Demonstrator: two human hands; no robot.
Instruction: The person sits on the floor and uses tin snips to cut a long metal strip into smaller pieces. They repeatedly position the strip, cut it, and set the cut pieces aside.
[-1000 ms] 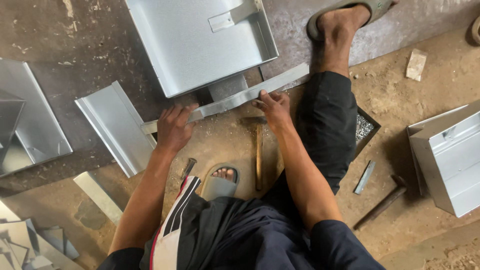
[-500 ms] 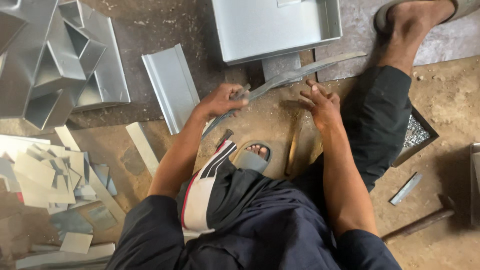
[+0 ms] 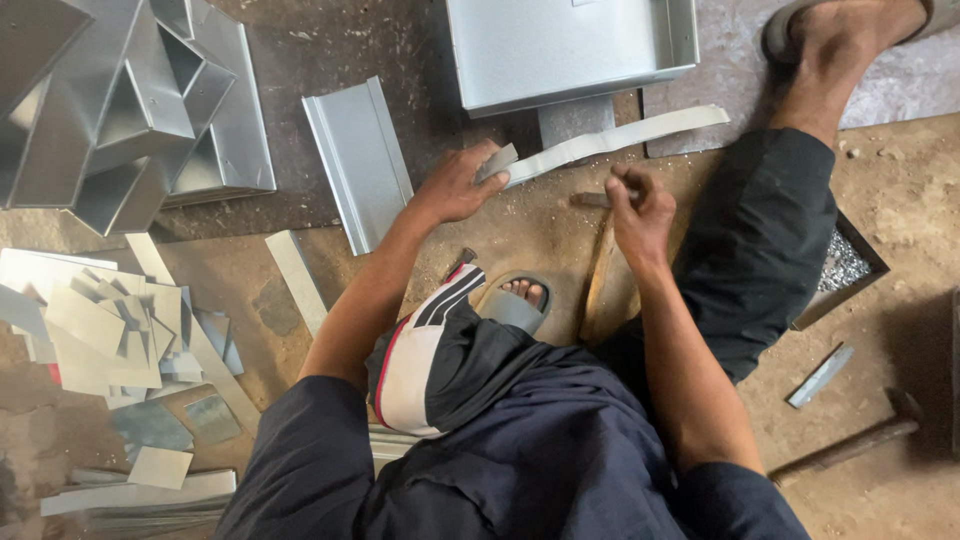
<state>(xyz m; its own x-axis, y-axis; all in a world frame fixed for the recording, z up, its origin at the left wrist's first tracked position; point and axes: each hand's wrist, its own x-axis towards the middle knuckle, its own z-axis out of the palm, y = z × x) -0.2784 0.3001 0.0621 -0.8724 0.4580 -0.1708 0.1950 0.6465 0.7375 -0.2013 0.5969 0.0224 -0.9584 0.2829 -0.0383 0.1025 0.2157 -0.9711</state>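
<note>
Left hand pinches metal strip end below tray; right hand clenches hammer; strip unflattened, hammering pending.

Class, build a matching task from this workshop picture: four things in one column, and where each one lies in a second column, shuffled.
Things
1. long metal strip
2. hammer
3. shallow metal tray
4. cut metal offcuts

Places
A. top centre of the floor
B. left edge, in a heap
C. its end held in the left hand
D. under the right hand

Pairs: 1-C, 2-D, 3-A, 4-B
</note>
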